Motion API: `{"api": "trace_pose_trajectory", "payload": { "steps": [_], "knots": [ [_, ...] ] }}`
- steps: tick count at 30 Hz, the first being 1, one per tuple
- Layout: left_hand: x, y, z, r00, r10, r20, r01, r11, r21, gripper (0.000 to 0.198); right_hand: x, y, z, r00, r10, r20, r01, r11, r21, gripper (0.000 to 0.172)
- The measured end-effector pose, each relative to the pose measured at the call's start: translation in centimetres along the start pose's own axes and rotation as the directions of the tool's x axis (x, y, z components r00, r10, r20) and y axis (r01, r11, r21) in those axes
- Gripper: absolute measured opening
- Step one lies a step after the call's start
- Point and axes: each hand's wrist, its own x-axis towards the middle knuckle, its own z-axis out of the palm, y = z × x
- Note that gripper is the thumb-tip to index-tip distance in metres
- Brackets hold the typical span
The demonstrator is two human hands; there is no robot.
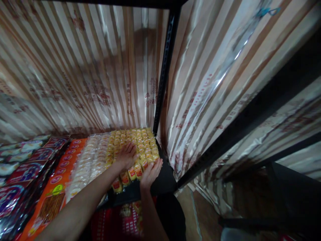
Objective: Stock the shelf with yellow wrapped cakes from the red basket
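Observation:
Rows of small yellow wrapped snack packets [145, 142] stand close together in the corner of a dark shelf. My left hand [127, 155] rests flat over the middle of these rows, palm down and fingers stretched out. At the near right corner of the block, my right hand [151, 172] lies with its fingers extended along the packets' side. Neither hand appears to grip a packet. In the front row, packets with red and orange labels [131, 173] show between my two hands. My left palm hides some of the packets under it.
Left of the yellow rows are clear-wrapped pale packets [94, 150], an orange snack bag [71, 154] and dark shiny packages [37, 167]. A red basket [105, 221] holding yellow packets is below the shelf edge. A black post [164, 73] and printed plastic sheeting [112, 67] enclose the corner.

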Motion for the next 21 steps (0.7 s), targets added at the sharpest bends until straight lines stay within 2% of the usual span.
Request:
{"api": "trace_pose_trajectory", "payload": {
  "steps": [3, 5, 8, 10, 13, 16, 21],
  "knots": [
    [-1.2, 0.7, -1.2, 0.991, 0.024, -0.134, -0.032, 0.998, -0.052, 0.052, 0.1, 0.3, -0.3, 1.0, -0.009, 0.003, 0.009, 1.0, 0.028, 0.055],
    [-2.4, 1.5, -1.3, 0.965, 0.04, -0.259, -0.077, 0.988, -0.132, 0.052, 0.2, 0.7, -0.5, 1.0, -0.024, 0.011, 0.023, 0.999, 0.046, 0.053],
    [-5.3, 3.0, -0.4, 0.916, 0.05, -0.397, -0.173, 0.944, -0.282, 0.05, 0.5, 1.3, -0.9, 0.999, -0.025, 0.027, 0.023, 0.998, 0.061, 0.052],
    [-7.8, 4.0, 0.6, 0.9, 0.042, -0.434, -0.213, 0.91, -0.355, 0.046, 0.9, 1.4, -1.3, 0.999, -0.014, 0.043, 0.011, 0.998, 0.07, 0.052],
    [-11.8, 5.3, 2.0, 0.907, 0.054, -0.418, -0.25, 0.867, -0.43, 0.043, 1.6, 1.2, -2.2, 0.997, 0.003, 0.081, -0.009, 0.997, 0.073, 0.051],
    [-14.9, 6.1, 3.0, 0.942, 0.016, -0.336, -0.201, 0.827, -0.524, 0.037, 2.0, 0.8, -3.4, 0.995, 0.024, 0.1, -0.031, 0.997, 0.07, 0.05],
    [-17.7, 6.6, 4.7, 0.982, -0.07, -0.175, -0.067, 0.738, -0.671, 0.035, 1.0, 0.1, -5.5, 0.99, 0.014, 0.14, -0.028, 0.995, 0.101, 0.046]
  ]
}}
